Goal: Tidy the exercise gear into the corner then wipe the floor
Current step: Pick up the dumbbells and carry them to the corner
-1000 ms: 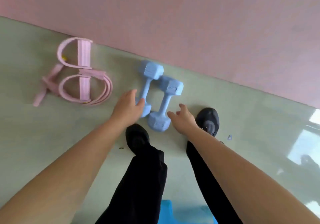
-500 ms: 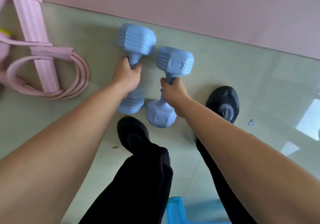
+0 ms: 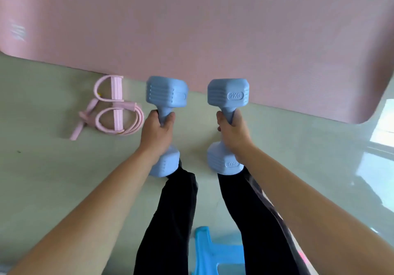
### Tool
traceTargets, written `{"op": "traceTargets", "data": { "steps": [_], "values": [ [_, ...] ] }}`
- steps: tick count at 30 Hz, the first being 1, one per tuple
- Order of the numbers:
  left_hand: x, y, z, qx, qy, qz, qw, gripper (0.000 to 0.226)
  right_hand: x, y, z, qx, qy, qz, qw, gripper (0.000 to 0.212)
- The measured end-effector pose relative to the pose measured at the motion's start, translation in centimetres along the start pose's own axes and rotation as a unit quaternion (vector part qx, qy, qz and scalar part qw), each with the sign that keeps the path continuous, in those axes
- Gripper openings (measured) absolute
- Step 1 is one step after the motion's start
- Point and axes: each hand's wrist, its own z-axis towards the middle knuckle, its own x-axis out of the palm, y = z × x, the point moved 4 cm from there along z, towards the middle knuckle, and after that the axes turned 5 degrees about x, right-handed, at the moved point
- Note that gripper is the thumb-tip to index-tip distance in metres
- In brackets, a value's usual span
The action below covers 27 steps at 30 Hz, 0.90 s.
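Left hand (image 3: 156, 132) clenched round handle of left dumbbell (image 3: 166, 92); right hand (image 3: 233, 133) clenched round right dumbbell (image 3: 228, 92), both held upright over the legs. Left of left hand, pink pull band (image 3: 110, 112) on floor. Beyond both hands, pink mat (image 3: 191, 29). Behind the wrists, blue stool (image 3: 217, 253).

The left grip (image 3: 156, 131) now holds the left dumbbell (image 3: 166, 92) and the right grip (image 3: 233, 132) the right dumbbell (image 3: 228, 92), both raised off the floor (image 3: 42, 168) and spread apart mid-frame.

Resistance band (image 3: 110, 109) lies on floor (image 3: 42, 178) left of two dumbbells (image 3: 165, 125), mat (image 3: 191, 29) behind.
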Motion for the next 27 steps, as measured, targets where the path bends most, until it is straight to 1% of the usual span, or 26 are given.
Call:
{"op": "traceTargets", "data": {
  "steps": [3,7,11,14,17,20,24,27],
  "values": [
    [-5.0,-9.8,-6.4,0.046,-0.025,-0.026,0.998,0.033,-4.8,7.4,-8.6,-0.043,-0.004,0.028,0.999,0.03],
    [-12.1,-24.3,-16.8,0.152,-0.046,-0.049,0.986,0.027,-12.4,16.9,-22.4,-0.13,-0.028,0.064,0.989,0.025],
    [-17.8,-37.1,-27.2,0.271,-0.076,-0.078,0.956,0.03,-20.3,23.5,-35.3,-0.233,-0.06,0.115,0.964,0.019],
    [-19.4,-44.7,-33.8,0.356,-0.066,-0.103,0.926,0.029,-26.1,25.8,-44.1,-0.296,-0.1,0.152,0.938,0.02],
    [-18.7,-51.6,-39.0,0.43,-0.028,-0.136,0.892,0.024,-32.0,26.7,-50.9,-0.358,-0.166,0.183,0.9,0.024],
    [-15.6,-57.2,-44.6,0.499,0.016,-0.133,0.856,0.024,-38.3,26.0,-55.9,-0.413,-0.232,0.219,0.853,0.025],
    [-9.3,-62.0,-52.0,0.556,0.059,-0.131,0.819,0.027,-47.4,22.4,-60.1,-0.443,-0.292,0.254,0.809,0.022],
    [-2.6,-65.4,-56.8,0.588,0.085,-0.12,0.795,0.025,-54.9,18.9,-61.2,-0.463,-0.329,0.266,0.779,0.023]
  ]
}}
